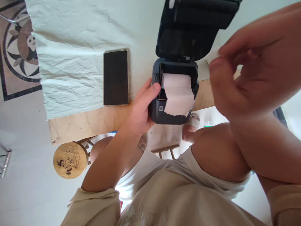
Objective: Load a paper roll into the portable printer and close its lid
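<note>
My left hand (143,110) grips the left side of a small black portable receipt printer (156,114), with the thumb on its rim. The printer's lid (185,37) stands swung open toward the far side. In the bay sits a roll of white paper (177,81), its torn end hanging over the front. To the right of the lid, my right hand (254,66) hovers apart from the printer. Its fingers are curled, with thumb and index tips close together; I see nothing between them. Motion slightly blurs this hand.
A smartphone (116,78) lies dark-screened on the pale green cloth (70,59), left of the printer. The table's bare wooden edge (94,121) runs along the near side. A round wooden stool (70,160) with a panda picture stands lower left. My legs are under the table edge.
</note>
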### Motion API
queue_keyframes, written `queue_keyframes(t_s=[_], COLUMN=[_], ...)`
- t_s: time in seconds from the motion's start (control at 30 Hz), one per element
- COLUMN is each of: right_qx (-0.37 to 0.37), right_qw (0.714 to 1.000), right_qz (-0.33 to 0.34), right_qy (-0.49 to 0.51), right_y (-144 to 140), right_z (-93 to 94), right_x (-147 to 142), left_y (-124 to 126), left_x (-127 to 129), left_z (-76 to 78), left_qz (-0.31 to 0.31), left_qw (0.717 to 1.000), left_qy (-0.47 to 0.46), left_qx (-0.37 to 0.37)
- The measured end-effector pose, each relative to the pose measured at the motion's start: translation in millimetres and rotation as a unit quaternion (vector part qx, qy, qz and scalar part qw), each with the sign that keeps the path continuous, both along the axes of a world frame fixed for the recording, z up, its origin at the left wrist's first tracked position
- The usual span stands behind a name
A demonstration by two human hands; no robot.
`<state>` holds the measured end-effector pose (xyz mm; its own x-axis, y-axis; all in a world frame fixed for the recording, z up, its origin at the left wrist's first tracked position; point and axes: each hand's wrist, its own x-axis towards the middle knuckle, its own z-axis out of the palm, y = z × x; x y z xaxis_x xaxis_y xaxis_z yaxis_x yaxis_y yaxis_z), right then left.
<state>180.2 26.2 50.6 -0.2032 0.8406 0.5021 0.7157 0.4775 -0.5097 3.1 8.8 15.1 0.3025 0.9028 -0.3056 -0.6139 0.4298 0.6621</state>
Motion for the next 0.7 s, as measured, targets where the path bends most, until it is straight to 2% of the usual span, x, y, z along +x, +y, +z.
queue_keyframes(t_s=[0.1,0.17,0.3,0.4,0.5,0.57,0.63,0.7], right_qx=[0.077,0.097,0.087,0.052,0.016,-0.047,-0.144,-0.204], right_qw=[0.987,0.972,0.951,0.953,0.968,0.984,0.985,0.959], right_qz=[0.017,0.022,0.017,0.031,0.049,0.07,0.093,0.083], right_qy=[-0.139,-0.214,-0.295,-0.296,-0.244,-0.159,-0.005,0.18], right_y=[-2,-4,-8,-10,-12,-12,-8,1], right_z=[-3.8,-7.0,-6.3,-2.0,2.1,3.7,3.5,1.8], right_x=[-5,-4,0,1,3,6,10,15], left_y=[0,0,0,-1,-1,-1,0,0], left_x=[2,1,0,2,3,1,-1,-3], left_z=[0.0,0.1,1.1,2.3,2.2,0.9,-1.2,-3.8], left_qz=[-0.013,-0.021,-0.037,-0.032,-0.031,-0.039,-0.04,-0.023], left_qw=[0.999,0.999,0.998,0.998,0.997,0.997,0.998,0.999], left_qy=[0.018,0.027,0.024,0.049,0.051,0.043,0.033,0.015], left_qx=[0.029,0.042,0.04,0.038,0.041,0.043,0.035,0.026])
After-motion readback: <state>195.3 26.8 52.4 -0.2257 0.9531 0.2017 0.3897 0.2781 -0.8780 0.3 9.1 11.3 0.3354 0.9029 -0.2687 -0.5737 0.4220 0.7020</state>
